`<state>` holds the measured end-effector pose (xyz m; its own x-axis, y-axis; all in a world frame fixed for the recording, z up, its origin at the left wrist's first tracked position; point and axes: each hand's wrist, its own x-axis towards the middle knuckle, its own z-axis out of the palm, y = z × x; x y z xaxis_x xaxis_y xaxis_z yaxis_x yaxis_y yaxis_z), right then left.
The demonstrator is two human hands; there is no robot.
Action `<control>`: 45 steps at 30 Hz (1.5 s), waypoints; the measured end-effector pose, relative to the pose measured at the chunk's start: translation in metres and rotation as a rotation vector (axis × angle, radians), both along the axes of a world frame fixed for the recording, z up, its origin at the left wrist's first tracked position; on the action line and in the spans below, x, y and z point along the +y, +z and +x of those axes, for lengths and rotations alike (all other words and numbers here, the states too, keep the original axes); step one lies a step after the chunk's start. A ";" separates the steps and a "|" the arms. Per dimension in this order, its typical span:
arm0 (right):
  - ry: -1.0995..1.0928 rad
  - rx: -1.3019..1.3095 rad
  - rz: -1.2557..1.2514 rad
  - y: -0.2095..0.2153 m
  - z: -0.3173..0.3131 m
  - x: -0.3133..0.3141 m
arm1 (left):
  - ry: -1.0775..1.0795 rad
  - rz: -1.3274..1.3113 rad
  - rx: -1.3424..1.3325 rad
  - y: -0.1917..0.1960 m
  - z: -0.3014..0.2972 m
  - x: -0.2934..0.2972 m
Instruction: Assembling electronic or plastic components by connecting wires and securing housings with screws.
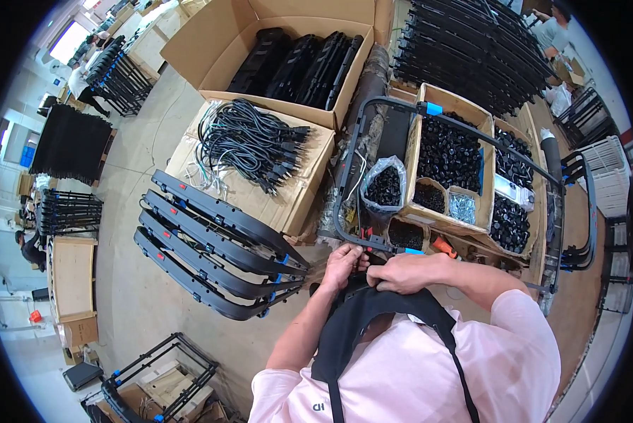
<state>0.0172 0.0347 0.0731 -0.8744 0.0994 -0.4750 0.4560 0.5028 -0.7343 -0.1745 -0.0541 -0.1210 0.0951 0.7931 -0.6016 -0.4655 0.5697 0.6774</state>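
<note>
My left hand (345,266) is closed in a pinch just in front of my chest, at the near left corner of a dark tubular frame (394,101) with blue bands. Close on its right, my right hand (405,273) is also closed, its fingers curled inward. Something small and dark shows between the two hands, too hidden to name. Beyond the hands, red pieces (366,234) sit at the frame's near tube. An orange-handled tool (443,245) lies right of them.
Trays of black plastic parts (447,155) and silver screws (462,206) stand ahead, beside a plastic bag (383,185) of black pieces. Bundled power cords (249,144) lie on a carton at left. Curved dark frames (217,247) stick out near my left arm. Beyond stands an open cardboard box (274,106).
</note>
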 end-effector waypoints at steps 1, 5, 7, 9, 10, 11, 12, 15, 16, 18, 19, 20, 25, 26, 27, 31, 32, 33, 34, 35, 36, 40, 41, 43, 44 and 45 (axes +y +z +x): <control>-0.004 0.001 -0.002 0.001 0.001 -0.001 | -0.003 0.013 -0.024 0.002 -0.001 0.001; -0.236 -0.145 -0.132 -0.005 0.016 -0.005 | -0.029 -0.025 -0.024 0.008 -0.003 0.002; -0.250 -0.051 -0.259 -0.014 0.029 -0.011 | -0.041 -0.024 -0.029 0.010 -0.005 0.002; -0.239 0.087 -0.292 -0.030 0.045 -0.014 | -0.057 -0.029 -0.034 0.011 -0.006 0.003; -0.220 0.225 -0.320 -0.031 0.046 -0.017 | -0.061 -0.022 -0.044 0.009 -0.006 0.003; -0.306 0.115 -0.395 -0.031 0.048 -0.021 | -0.065 -0.016 -0.054 0.007 -0.007 0.002; -0.314 0.115 -0.398 -0.032 0.047 -0.025 | -0.072 -0.019 -0.055 0.004 -0.007 0.001; -0.432 -0.082 -0.598 -0.036 0.045 -0.033 | -0.057 -0.051 -0.073 0.001 -0.007 0.002; -0.464 -0.072 -0.631 -0.039 0.046 -0.037 | -0.054 -0.045 -0.070 0.001 -0.007 0.002; -0.498 -0.066 -0.676 -0.048 0.048 -0.048 | -0.053 -0.052 -0.068 0.001 -0.009 0.002; -0.597 -0.032 -0.760 -0.055 0.051 -0.054 | -0.084 -0.036 -0.056 0.000 -0.011 0.003; -0.695 0.005 -0.841 -0.065 0.053 -0.059 | -0.114 -0.017 -0.041 -0.002 -0.013 0.005; -1.315 0.166 -1.012 -0.161 0.046 -0.093 | -0.124 -0.061 0.018 -0.001 -0.016 0.007; -1.480 0.245 -0.998 -0.181 0.036 -0.095 | -0.116 -0.079 0.022 0.003 -0.016 0.008; -1.648 0.325 -0.977 -0.195 0.026 -0.096 | -0.110 -0.096 0.026 0.006 -0.016 0.009; -1.763 0.455 -1.010 -0.213 -0.025 -0.086 | -0.107 -0.137 -0.005 0.010 -0.017 0.012; -1.777 0.502 -0.999 -0.208 -0.035 -0.084 | -0.110 -0.138 0.003 0.009 -0.021 0.013; -1.790 0.549 -0.987 -0.202 -0.042 -0.082 | -0.141 -0.140 -0.012 0.007 -0.024 0.014; -1.797 0.558 -0.987 -0.205 -0.041 -0.082 | -0.178 -0.140 -0.030 0.009 -0.024 0.016; -1.747 0.580 -1.021 -0.207 -0.041 -0.081 | -0.186 -0.138 -0.028 0.011 -0.024 0.017; -1.696 0.600 -1.052 -0.210 -0.040 -0.081 | -0.204 -0.157 -0.026 0.013 -0.024 0.018; -1.713 0.601 -1.053 -0.222 -0.042 -0.080 | -0.247 -0.177 -0.004 0.017 -0.024 0.020; -1.707 0.606 -1.055 -0.220 -0.043 -0.080 | -0.243 -0.173 -0.006 0.016 -0.025 0.020; -1.694 0.606 -1.052 -0.211 -0.044 -0.080 | -0.253 -0.170 0.015 0.015 -0.027 0.020; -1.670 0.614 -1.053 -0.204 -0.046 -0.081 | -0.244 -0.165 0.011 0.013 -0.029 0.019; -1.644 0.621 -1.054 -0.197 -0.047 -0.082 | -0.258 -0.164 -0.005 0.013 -0.032 0.015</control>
<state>-0.0303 -0.0468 -0.1240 -0.3007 0.7411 -0.6003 -0.4303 -0.6672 -0.6080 -0.2067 -0.0389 -0.1085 0.2839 0.6347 -0.7187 -0.2945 0.7711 0.5646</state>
